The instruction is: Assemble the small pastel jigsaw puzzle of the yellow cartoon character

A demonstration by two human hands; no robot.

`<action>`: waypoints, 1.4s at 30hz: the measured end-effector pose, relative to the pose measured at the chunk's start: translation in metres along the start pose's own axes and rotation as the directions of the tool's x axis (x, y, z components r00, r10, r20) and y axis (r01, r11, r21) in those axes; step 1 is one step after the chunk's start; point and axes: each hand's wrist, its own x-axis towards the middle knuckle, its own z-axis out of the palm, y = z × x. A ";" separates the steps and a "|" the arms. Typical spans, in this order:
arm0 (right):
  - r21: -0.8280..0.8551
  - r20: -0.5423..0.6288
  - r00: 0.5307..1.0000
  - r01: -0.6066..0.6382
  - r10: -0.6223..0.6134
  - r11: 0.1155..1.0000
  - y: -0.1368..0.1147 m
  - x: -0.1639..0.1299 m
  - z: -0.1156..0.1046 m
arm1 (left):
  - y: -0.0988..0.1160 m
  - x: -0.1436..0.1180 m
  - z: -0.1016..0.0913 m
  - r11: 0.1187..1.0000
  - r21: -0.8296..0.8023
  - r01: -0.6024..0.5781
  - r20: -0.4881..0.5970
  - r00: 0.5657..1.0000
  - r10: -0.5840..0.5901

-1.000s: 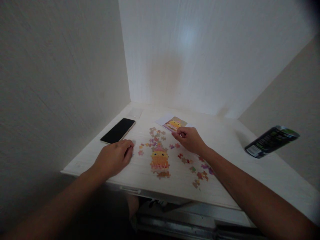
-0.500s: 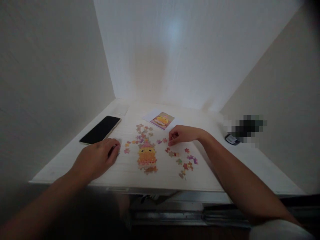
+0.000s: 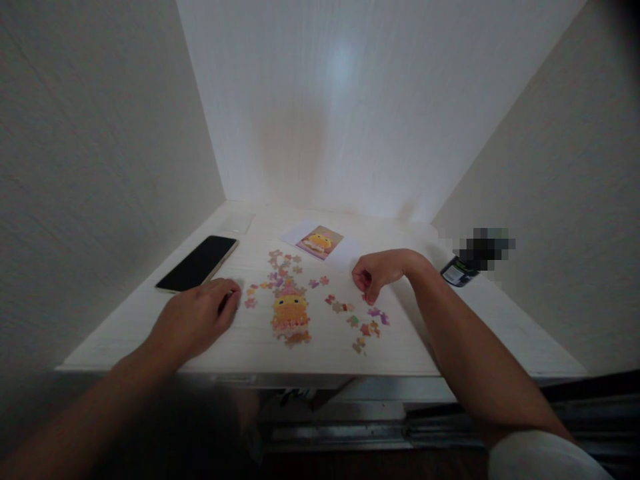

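No text can be read; the label (image 3: 454,274) on the dark can (image 3: 473,262) is too small.

A single camera, worn on the person's head, supplies the view. It looks from above the near edge of the table (image 3: 235,353), facing forward and tilted down. Range is close: both forearms run in from the lower corners, with the left hand (image 3: 199,317) and right hand (image 3: 381,272) beyond. The field is wide, taking in the back wall (image 3: 320,120) ahead, the left wall (image 3: 100,147), the right wall (image 3: 555,180) and the dark space below the table edge.
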 end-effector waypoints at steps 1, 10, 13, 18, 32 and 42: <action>0.011 -0.008 1.000 0.017 -0.016 1.000 0.000 0.000 0.000 | 0.000 0.000 0.000 1.000 -0.004 -0.007 -0.010 1.000 0.007; 0.004 -0.049 0.995 0.091 -0.090 0.996 -0.001 0.007 0.001 | -0.007 0.000 0.007 1.000 -0.003 -0.027 -0.028 0.999 0.027; 0.009 -0.010 0.997 0.079 -0.079 0.997 -0.006 0.002 0.001 | -0.009 0.000 0.008 0.998 -0.033 -0.056 -0.038 0.998 0.055; -0.153 -0.015 0.999 -0.047 0.045 0.987 -0.023 -0.012 0.011 | 0.000 -0.002 0.006 0.977 -0.085 -0.197 -0.142 0.973 0.184; -0.175 -0.088 0.988 0.113 -0.130 0.978 -0.030 -0.003 0.014 | 0.035 -0.009 -0.001 0.909 -0.141 -0.392 -0.314 0.889 0.334; -0.155 -0.106 0.978 0.160 -0.178 0.975 -0.032 0.001 0.016 | 0.029 -0.007 -0.008 0.915 -0.160 -0.371 -0.279 0.906 0.319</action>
